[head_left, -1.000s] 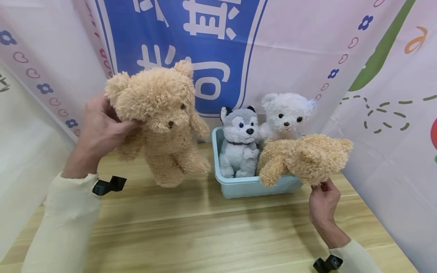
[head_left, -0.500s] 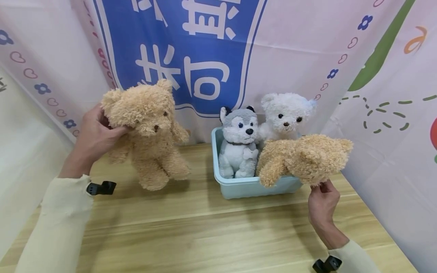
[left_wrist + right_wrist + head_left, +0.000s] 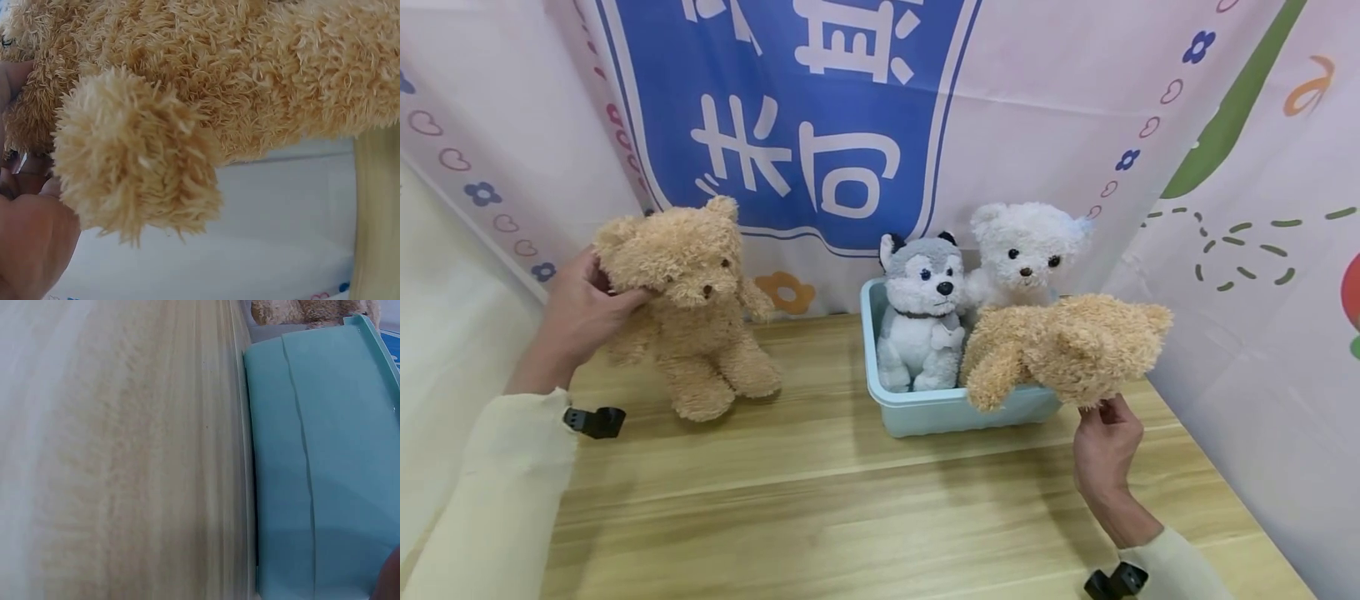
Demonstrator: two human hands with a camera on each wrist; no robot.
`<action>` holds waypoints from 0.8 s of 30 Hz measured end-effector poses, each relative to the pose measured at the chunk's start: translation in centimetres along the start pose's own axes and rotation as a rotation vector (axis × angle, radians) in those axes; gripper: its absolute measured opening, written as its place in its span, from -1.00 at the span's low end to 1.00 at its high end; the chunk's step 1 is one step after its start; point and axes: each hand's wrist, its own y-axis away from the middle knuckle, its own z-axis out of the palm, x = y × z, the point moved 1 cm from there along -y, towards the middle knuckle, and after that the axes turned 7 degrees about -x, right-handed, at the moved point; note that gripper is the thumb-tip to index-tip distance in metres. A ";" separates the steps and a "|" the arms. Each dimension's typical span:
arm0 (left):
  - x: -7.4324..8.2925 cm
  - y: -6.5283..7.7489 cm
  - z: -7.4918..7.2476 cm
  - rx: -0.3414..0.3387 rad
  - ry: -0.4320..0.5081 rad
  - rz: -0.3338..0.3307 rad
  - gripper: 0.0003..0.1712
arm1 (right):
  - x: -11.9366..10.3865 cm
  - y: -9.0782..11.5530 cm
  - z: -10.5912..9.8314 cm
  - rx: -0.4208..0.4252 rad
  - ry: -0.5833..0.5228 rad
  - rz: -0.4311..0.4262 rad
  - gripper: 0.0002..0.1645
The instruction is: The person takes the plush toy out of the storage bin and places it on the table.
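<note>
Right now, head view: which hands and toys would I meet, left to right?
Left hand → left tan bear → husky → white bear → right hand. Second tan bear overlaps the last two, so left out.

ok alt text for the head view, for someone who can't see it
A person's left hand grips a tan teddy bear by its head at a wooden table; the right hand holds the corner of a blue tub. In the tub are a toy husky and a white bear, with another tan bear lying over the rim.
</note>
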 end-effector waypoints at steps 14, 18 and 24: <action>-3.2 -0.4 -2.4 -0.024 -0.044 -0.005 -0.51 | 0.1 0.0 -0.3 -0.020 0.080 0.014 -0.70; -4.2 -1.0 -3.3 -0.059 -0.014 -0.011 -0.55 | 0.1 0.0 -0.2 -0.024 0.041 0.010 -0.74; -5.4 -1.8 -4.1 -0.082 -0.004 0.003 -0.63 | 0.1 0.1 -0.2 -0.035 -0.017 0.004 -0.77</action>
